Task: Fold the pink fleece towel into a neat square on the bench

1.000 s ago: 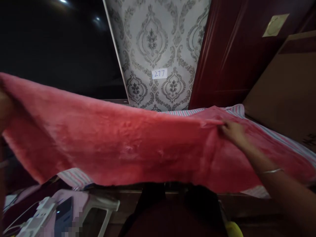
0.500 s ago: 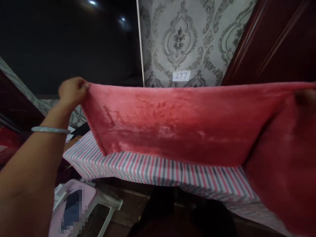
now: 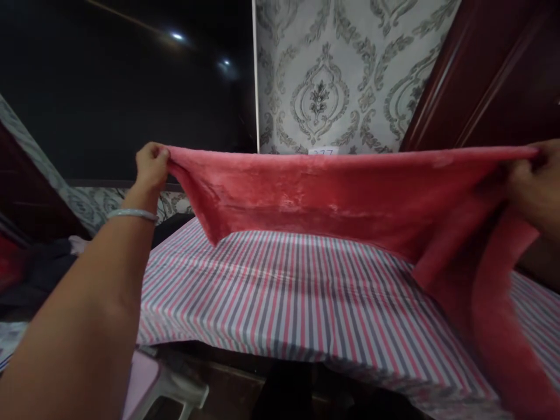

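Note:
A plush red-pink blanket (image 3: 315, 192) is stretched between my two hands above a table draped in a striped tablecloth (image 3: 271, 291). My left hand (image 3: 152, 166), a pale bangle at the wrist, pinches the blanket's upper left corner. At the right edge of the view my right hand (image 3: 536, 184) grips the other end, its fingers partly in shadow. The upper edge runs nearly level from hand to hand. Below my right hand the blanket hangs in loose folds down over the right part of the tablecloth.
A large black screen (image 3: 131, 87) stands behind the table at the left. Patterned wallpaper (image 3: 363, 76) and a dark red wooden panel (image 3: 494, 70) are at the back. A pink-topped stool (image 3: 142, 373) stands below the table's front left. Dark cloth lies at far left.
My left hand has come fully into view, holding the blanket's corner. The blanket has shifted right and lifted, uncovering the striped tablecloth. The camera has turned leftward.

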